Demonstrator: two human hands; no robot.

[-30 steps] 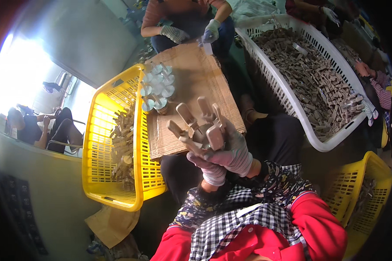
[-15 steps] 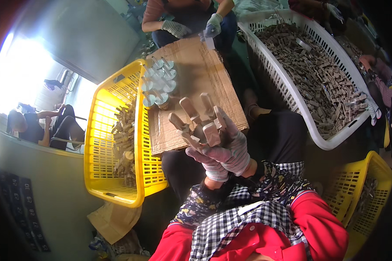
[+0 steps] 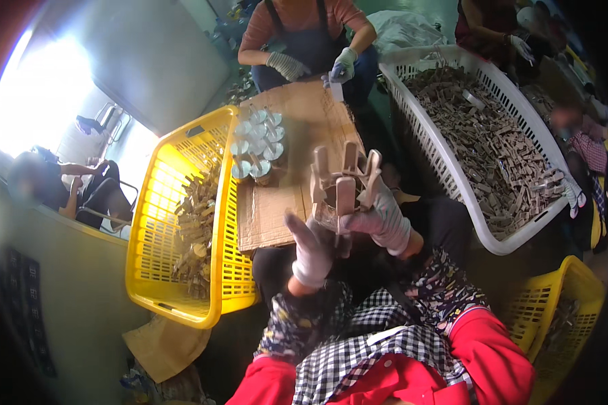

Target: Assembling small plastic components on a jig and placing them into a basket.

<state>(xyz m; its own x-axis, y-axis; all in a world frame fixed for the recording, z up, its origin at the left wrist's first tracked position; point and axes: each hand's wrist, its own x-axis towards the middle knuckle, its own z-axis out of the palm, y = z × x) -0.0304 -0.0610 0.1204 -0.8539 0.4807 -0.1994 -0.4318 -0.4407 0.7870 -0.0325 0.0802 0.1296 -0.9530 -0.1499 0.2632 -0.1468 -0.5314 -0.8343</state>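
Observation:
My gloved right hand (image 3: 389,223) grips a ring of brown clips (image 3: 345,192) from its right side. The clips stand upright around a round middle, their flat ends up. My left hand (image 3: 311,253), also gloved, is just below and to the left of the ring, one finger stretched upward. Whether its other fingers touch the ring's underside is hard to see. Beyond the ring, a cardboard sheet (image 3: 267,209) carries a cluster of round, pale metallic-looking pieces (image 3: 257,138) with thin upright parts.
A yellow basket (image 3: 216,270) of brown clips stands left; a long white basket (image 3: 446,158) heaped with clips is at right. Another yellow basket (image 3: 537,304) sits lower right. Across the cardboard, a gloved person (image 3: 311,40) holds a small pale piece. More people sit far left and upper right.
The ring has risen slightly and turned more upright, now in my right hand. My left hand has come away from beneath it toward the left. The view has shifted a little.

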